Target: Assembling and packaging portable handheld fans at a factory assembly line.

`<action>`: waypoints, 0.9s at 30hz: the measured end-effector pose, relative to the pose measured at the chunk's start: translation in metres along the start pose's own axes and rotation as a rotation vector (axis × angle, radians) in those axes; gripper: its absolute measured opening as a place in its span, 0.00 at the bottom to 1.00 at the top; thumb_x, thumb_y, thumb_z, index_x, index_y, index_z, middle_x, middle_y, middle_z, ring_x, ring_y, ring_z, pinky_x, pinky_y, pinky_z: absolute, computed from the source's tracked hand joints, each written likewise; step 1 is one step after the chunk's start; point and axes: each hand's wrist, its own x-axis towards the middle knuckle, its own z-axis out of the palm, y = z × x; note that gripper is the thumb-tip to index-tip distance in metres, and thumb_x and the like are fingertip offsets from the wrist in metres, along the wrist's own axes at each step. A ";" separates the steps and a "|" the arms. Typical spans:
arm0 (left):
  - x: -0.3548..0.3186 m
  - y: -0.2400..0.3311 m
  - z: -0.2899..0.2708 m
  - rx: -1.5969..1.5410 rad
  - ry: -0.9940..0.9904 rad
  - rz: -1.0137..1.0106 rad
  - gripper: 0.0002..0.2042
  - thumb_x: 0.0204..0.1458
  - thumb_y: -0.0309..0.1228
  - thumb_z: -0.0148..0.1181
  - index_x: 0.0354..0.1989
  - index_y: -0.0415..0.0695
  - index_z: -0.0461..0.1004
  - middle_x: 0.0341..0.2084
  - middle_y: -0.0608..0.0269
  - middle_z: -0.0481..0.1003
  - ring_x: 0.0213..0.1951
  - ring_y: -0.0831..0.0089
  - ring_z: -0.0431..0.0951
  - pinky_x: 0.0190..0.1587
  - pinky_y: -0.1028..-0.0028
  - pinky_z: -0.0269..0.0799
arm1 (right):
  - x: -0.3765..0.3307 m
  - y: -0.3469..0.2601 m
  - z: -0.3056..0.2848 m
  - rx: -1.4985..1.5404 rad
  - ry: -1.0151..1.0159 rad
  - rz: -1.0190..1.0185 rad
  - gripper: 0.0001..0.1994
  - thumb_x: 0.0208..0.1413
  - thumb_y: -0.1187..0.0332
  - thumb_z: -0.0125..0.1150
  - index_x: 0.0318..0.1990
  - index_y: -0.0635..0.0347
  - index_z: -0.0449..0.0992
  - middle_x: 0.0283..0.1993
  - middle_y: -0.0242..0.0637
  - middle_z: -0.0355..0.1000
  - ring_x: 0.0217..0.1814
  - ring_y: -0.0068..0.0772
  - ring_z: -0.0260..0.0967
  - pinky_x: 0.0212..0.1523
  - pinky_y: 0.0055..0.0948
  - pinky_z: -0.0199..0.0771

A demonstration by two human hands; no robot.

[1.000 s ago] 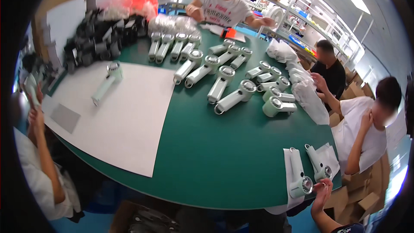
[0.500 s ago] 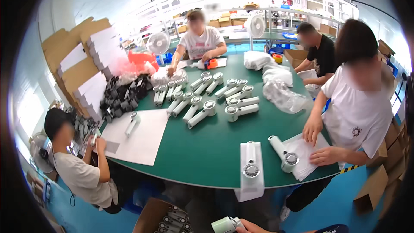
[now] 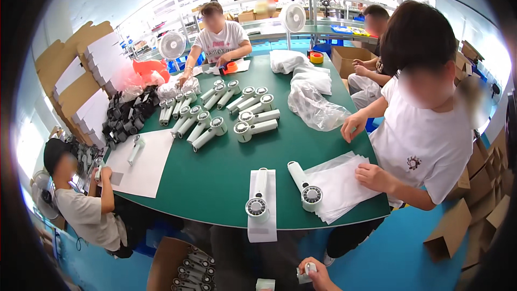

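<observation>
My right hand (image 3: 321, 279) shows at the lower edge, its fingers closed around a small pale plastic part (image 3: 308, 268). Most of that part is hidden by the fingers and the picture's edge. Just left of it a pale green-white piece (image 3: 265, 284) pokes into view; whether the two are joined I cannot tell. My left hand is out of the picture. Beyond my hand, a white handheld fan (image 3: 257, 206) lies on a white sleeve (image 3: 263, 234) that overhangs the table edge. Another handheld fan (image 3: 311, 195) rests against a stack of white sleeves (image 3: 342, 188).
Several handheld fans (image 3: 202, 124) lie in rows on the green table (image 3: 215, 183). A carton (image 3: 161, 258) holding more fans stands below the table edge. Co-workers sit around it; one at right has a hand (image 3: 371, 177) on the sleeves. Clear bags (image 3: 318, 108) lie farther back.
The view has turned right, so the table appears farther left. My right hand now shows higher, with less of the pale part visible. The right-hand co-worker has lifted one hand off the sleeves.
</observation>
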 end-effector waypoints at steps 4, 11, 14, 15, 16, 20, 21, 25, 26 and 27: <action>0.000 -0.003 0.015 0.173 0.445 0.017 0.34 0.58 0.27 0.65 0.72 0.43 0.55 0.52 0.54 0.74 0.49 0.71 0.78 0.44 0.72 0.78 | 0.001 0.032 0.012 -0.160 -0.015 -0.220 0.08 0.61 0.68 0.50 0.33 0.57 0.74 0.28 0.27 0.68 0.31 0.20 0.62 0.31 0.25 0.65; 0.000 -0.063 -0.038 0.462 0.239 0.544 0.36 0.62 0.27 0.62 0.76 0.42 0.51 0.68 0.49 0.63 0.68 0.58 0.65 0.73 0.60 0.55 | -0.003 0.008 0.039 -0.292 -0.112 -0.126 0.09 0.57 0.64 0.56 0.38 0.60 0.75 0.30 0.35 0.70 0.35 0.27 0.66 0.39 0.32 0.70; -0.010 -0.044 -0.046 0.731 -0.031 0.572 0.11 0.58 0.20 0.56 0.45 0.35 0.82 0.76 0.37 0.47 0.71 0.50 0.60 0.67 0.63 0.58 | 0.009 0.032 0.045 -0.336 -0.094 -0.153 0.10 0.55 0.65 0.57 0.39 0.61 0.76 0.34 0.39 0.74 0.36 0.34 0.70 0.40 0.34 0.72; -0.011 -0.044 -0.057 0.729 -0.031 0.560 0.11 0.58 0.20 0.56 0.45 0.35 0.82 0.76 0.37 0.47 0.71 0.50 0.60 0.67 0.63 0.58 | 0.011 0.034 0.048 -0.334 -0.089 -0.142 0.10 0.55 0.65 0.57 0.39 0.61 0.76 0.34 0.39 0.74 0.36 0.34 0.70 0.40 0.34 0.72; -0.010 -0.044 -0.073 0.715 -0.149 0.477 0.25 0.53 0.42 0.62 0.55 0.37 0.76 0.71 0.42 0.57 0.69 0.53 0.62 0.69 0.62 0.56 | 0.014 0.034 0.051 -0.324 -0.144 0.009 0.11 0.55 0.65 0.58 0.40 0.62 0.76 0.35 0.41 0.75 0.37 0.38 0.72 0.41 0.36 0.73; -0.004 -0.026 -0.130 0.982 -0.517 0.411 0.51 0.48 0.68 0.63 0.72 0.41 0.62 0.74 0.50 0.53 0.75 0.58 0.50 0.75 0.60 0.41 | 0.013 0.058 0.052 -0.058 -0.170 0.066 0.13 0.56 0.62 0.62 0.43 0.61 0.77 0.41 0.44 0.77 0.43 0.47 0.76 0.47 0.41 0.74; 0.000 -0.023 -0.134 1.273 -0.610 0.495 0.51 0.49 0.67 0.63 0.73 0.42 0.60 0.74 0.54 0.54 0.75 0.58 0.51 0.75 0.60 0.43 | 0.010 0.056 0.051 0.195 -0.166 0.102 0.14 0.56 0.62 0.65 0.44 0.60 0.77 0.44 0.45 0.77 0.47 0.50 0.75 0.50 0.43 0.74; -0.028 0.014 -0.064 1.461 -0.590 0.515 0.30 0.58 0.38 0.64 0.68 0.45 0.66 0.75 0.44 0.51 0.73 0.44 0.53 0.74 0.47 0.47 | 0.006 0.056 0.051 -0.157 -0.191 -0.159 0.31 0.67 0.44 0.38 0.55 0.62 0.75 0.46 0.38 0.75 0.49 0.30 0.74 0.51 0.30 0.71; -0.032 0.024 -0.047 1.513 -0.611 0.496 0.29 0.56 0.39 0.64 0.66 0.46 0.68 0.75 0.44 0.50 0.72 0.42 0.53 0.73 0.46 0.50 | 0.007 0.060 0.046 -0.161 -0.238 -0.187 0.31 0.67 0.42 0.39 0.52 0.63 0.76 0.47 0.38 0.75 0.50 0.30 0.74 0.52 0.30 0.70; -0.033 0.029 -0.038 1.561 -0.634 0.472 0.28 0.55 0.40 0.65 0.64 0.47 0.69 0.75 0.44 0.49 0.71 0.40 0.53 0.71 0.45 0.53 | 0.009 0.062 0.043 -0.155 -0.241 -0.203 0.34 0.65 0.39 0.39 0.51 0.64 0.76 0.47 0.38 0.75 0.50 0.31 0.74 0.52 0.30 0.70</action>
